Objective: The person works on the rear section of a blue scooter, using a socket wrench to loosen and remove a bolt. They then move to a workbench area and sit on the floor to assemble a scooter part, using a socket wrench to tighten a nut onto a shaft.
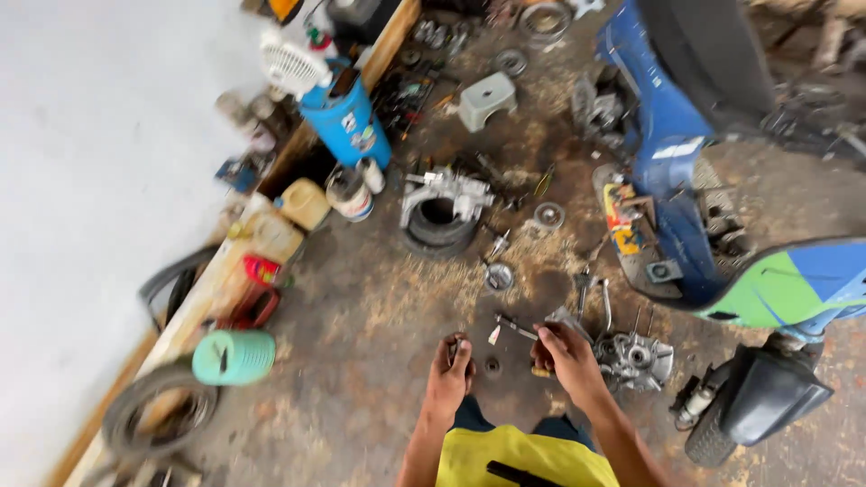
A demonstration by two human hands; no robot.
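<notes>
**Observer:** Hands low at the near edge of the view, above an oily concrete floor (361, 361). Left hand (448, 368) has its fingers curled in nearly to a fist, tips pinched on something small and pale at the top; too blurred to tell what it is.

**Recorder:** And the right?

**Observer:** Right hand (566, 353) also curled, fingers closed around a small dull-yellow piece (541, 369) that shows just below the knuckles. A slim metal tool (516, 326) lies just beyond the fingertips, toward the far side; whether the hand touches it I cannot tell.

**Recorder:** What lies between the hands?

**Observer:** A small dark ring (492, 365) flat on the floor, apart from both.

**Recorder:** Surroundings?

**Observer:** Just right of the right hand, a grey engine casing (642, 359) on the floor. Farther off, centre, another casing part (448, 191) sits on top of a small black tyre (438, 236). A blue scooter body (663, 135) fills the far right, with a green-and-blue panel (794, 284) nearer. Along the left, a wooden plank (203, 302) by the white wall, with a blue drum (347, 122), a yellowish jerrycan (305, 204) and a teal canister (234, 357) beside it. A grey step stool (487, 97) stands far centre.
</notes>
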